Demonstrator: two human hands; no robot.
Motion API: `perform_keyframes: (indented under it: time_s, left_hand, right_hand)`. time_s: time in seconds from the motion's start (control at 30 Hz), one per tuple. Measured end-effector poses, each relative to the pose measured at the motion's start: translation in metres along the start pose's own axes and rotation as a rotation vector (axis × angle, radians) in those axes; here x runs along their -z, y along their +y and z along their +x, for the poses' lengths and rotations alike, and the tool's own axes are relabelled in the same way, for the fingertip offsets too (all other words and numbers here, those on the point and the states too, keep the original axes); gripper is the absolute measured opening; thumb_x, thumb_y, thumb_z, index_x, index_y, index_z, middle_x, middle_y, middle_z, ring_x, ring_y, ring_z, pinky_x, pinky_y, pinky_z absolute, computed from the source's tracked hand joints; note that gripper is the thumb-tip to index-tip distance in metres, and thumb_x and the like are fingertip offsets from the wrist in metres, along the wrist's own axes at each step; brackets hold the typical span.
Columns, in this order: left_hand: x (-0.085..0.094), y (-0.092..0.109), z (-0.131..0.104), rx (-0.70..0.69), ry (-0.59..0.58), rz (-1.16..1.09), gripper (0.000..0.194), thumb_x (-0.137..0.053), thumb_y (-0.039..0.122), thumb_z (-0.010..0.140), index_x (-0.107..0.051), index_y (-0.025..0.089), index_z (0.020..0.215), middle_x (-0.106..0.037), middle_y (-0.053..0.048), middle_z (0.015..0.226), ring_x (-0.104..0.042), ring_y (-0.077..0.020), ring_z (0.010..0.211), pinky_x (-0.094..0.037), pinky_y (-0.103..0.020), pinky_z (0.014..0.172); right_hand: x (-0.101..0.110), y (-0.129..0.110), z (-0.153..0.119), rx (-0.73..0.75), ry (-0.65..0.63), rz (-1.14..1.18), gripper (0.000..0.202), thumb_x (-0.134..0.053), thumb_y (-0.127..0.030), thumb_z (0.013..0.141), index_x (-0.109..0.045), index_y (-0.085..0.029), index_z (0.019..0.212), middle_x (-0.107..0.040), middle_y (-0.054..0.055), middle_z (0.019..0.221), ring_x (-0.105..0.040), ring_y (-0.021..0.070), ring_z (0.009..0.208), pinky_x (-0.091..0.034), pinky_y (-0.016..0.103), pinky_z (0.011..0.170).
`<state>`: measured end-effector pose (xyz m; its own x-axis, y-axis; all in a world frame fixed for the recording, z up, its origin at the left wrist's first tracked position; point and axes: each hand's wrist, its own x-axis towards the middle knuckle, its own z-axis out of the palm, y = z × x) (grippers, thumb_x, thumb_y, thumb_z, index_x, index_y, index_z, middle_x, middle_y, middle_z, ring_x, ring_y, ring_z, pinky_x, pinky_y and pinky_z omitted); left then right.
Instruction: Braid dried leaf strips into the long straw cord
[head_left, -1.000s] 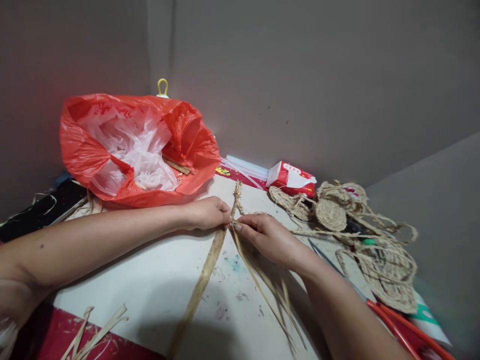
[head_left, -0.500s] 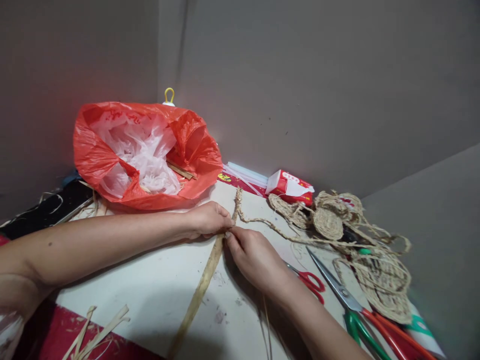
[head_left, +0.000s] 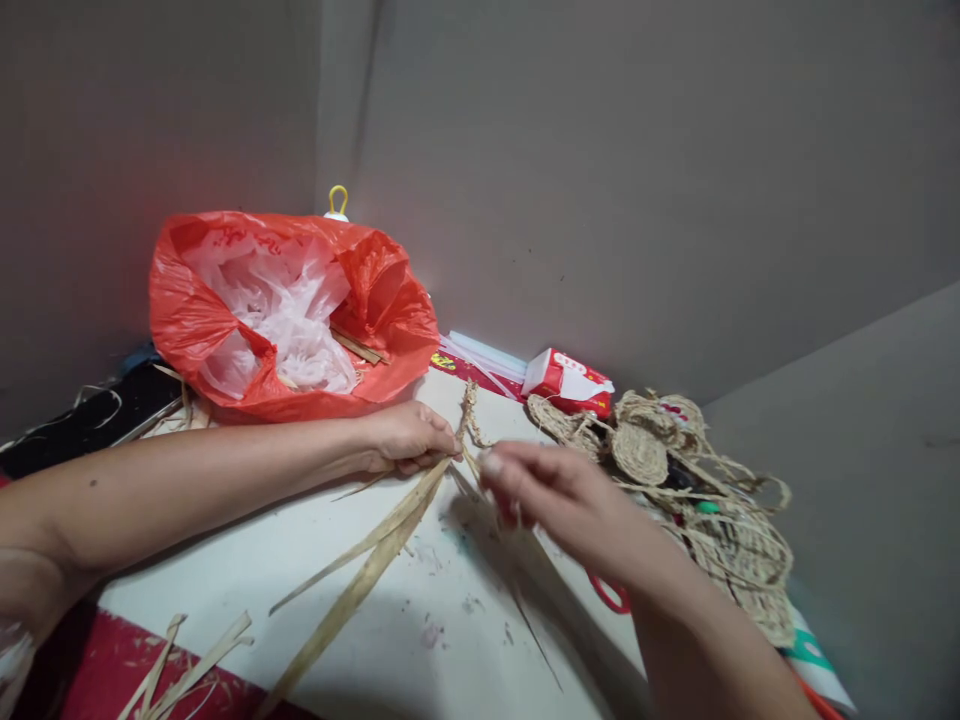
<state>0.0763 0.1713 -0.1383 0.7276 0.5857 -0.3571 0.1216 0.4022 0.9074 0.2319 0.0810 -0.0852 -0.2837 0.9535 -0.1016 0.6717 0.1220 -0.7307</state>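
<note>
My left hand [head_left: 416, 438] is closed in a pinch at the lower end of a braided cord [head_left: 468, 408], where flat dried leaf strips [head_left: 375, 560] fan out toward me over the white tabletop. To its right, my right hand [head_left: 551, 490] is slightly blurred, with thumb and forefinger together on a thin strand that runs from the pinched spot. Another thin strand hangs down below that hand. The red-handled scissors [head_left: 609, 592] lie mostly hidden under my right forearm.
At the back left stands an open red plastic bag [head_left: 405, 330] with white plastic inside. A red tissue pack [head_left: 570, 382] lies by the wall. Coiled braided cord and woven pieces [head_left: 739, 570] are heaped on the right. Loose strips [head_left: 191, 675] lie at the front left.
My right hand has moved right, away from my left hand, which stays at the braid. The single wide strip now shows as separate, spread strips. The large shears are now hidden behind my right arm.
</note>
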Motion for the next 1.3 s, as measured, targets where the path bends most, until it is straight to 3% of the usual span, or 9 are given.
perform_keyframes:
  time_s: [0.07,0.17,0.3,0.47,0.6,0.73,0.93,1.1,1.3]
  left_hand:
    - [0.001,0.001,0.000,0.002,-0.017,-0.022,0.021,-0.065,0.027,0.070,-0.051,0.016,0.059,-0.029,0.010,0.036,-0.018,-0.0029,0.032,-0.010,-0.019,0.035]
    - [0.000,0.000,0.001,-0.041,-0.045,-0.023,0.022,-0.065,0.026,0.069,-0.048,0.016,0.058,-0.031,0.009,0.037,-0.020,-0.0031,0.033,-0.011,-0.019,0.034]
    - [-0.001,-0.002,0.002,-0.111,-0.039,0.056,0.019,-0.061,0.021,0.066,-0.046,0.017,0.055,-0.036,0.008,0.037,-0.024,-0.0040,0.033,-0.013,-0.020,0.034]
    - [0.001,-0.006,0.006,-0.203,-0.047,0.261,0.015,-0.059,0.026,0.069,-0.058,0.012,0.062,-0.041,0.006,0.044,-0.025,-0.0045,0.039,-0.017,-0.020,0.038]
    - [0.007,-0.011,0.013,-0.336,0.027,0.508,0.015,-0.058,0.027,0.070,-0.057,0.013,0.064,-0.050,0.004,0.056,-0.039,-0.0069,0.052,-0.030,-0.018,0.049]
    - [0.012,-0.011,0.014,-0.350,0.041,0.612,0.018,-0.055,0.030,0.072,-0.058,0.014,0.067,-0.050,0.004,0.059,-0.041,-0.0079,0.055,-0.033,-0.018,0.052]
    - [0.014,0.006,0.000,-0.253,0.048,0.824,0.021,-0.045,0.026,0.076,-0.060,0.014,0.066,-0.052,0.003,0.059,-0.042,-0.0089,0.054,-0.033,-0.019,0.052]
    - [-0.003,0.012,-0.016,-0.274,0.158,1.083,0.026,-0.042,0.025,0.078,-0.064,0.015,0.068,-0.060,-0.001,0.062,-0.051,-0.0127,0.057,-0.036,-0.021,0.053]
    - [-0.028,-0.005,-0.026,-0.324,0.261,1.489,0.028,-0.040,0.020,0.082,-0.066,0.013,0.092,-0.069,-0.012,0.079,-0.065,-0.0252,0.072,-0.046,-0.032,0.061]
  right_hand:
    - [0.002,0.022,0.014,-0.105,0.362,-0.069,0.034,-0.046,-0.044,0.088,-0.053,-0.019,0.065,-0.053,0.001,0.056,-0.046,0.0139,0.053,-0.035,0.025,0.051]
    - [-0.011,0.042,0.030,-0.168,0.231,0.110,0.038,-0.042,-0.048,0.088,-0.053,-0.018,0.068,-0.056,0.003,0.061,-0.049,0.0139,0.054,-0.035,0.025,0.050]
    - [-0.027,0.045,0.034,-0.253,0.019,0.378,0.045,-0.041,-0.054,0.086,-0.044,-0.019,0.058,-0.036,-0.006,0.045,-0.028,0.0072,0.038,-0.020,0.022,0.037]
    - [-0.020,0.053,0.036,-0.314,-0.093,0.540,0.042,-0.053,-0.053,0.081,-0.053,-0.016,0.062,-0.027,-0.010,0.044,-0.017,0.0043,0.037,-0.011,0.019,0.034]
    - [-0.017,0.056,0.038,-0.348,-0.180,0.745,0.043,-0.061,-0.051,0.076,-0.044,-0.017,0.054,-0.028,-0.010,0.042,-0.015,0.0027,0.035,-0.008,0.018,0.033]
    - [-0.022,0.050,0.038,-0.351,-0.159,0.883,0.043,-0.066,-0.045,0.072,-0.040,-0.018,0.052,-0.026,-0.011,0.040,-0.012,0.0019,0.034,-0.006,0.017,0.032]
    - [-0.030,0.042,0.038,-0.418,0.016,0.825,0.030,-0.063,-0.035,0.071,-0.052,-0.015,0.053,-0.028,-0.011,0.035,-0.015,0.0016,0.031,-0.008,0.016,0.030]
    - [-0.039,0.036,0.038,-0.423,0.088,0.877,0.029,-0.059,-0.031,0.070,-0.046,-0.017,0.048,-0.027,-0.010,0.033,-0.016,0.0021,0.030,-0.008,0.017,0.031]
    - [-0.051,0.032,0.035,-0.420,0.146,0.968,0.043,-0.061,-0.036,0.070,-0.031,-0.020,0.043,-0.025,-0.010,0.033,-0.016,0.0021,0.030,-0.009,0.018,0.033]
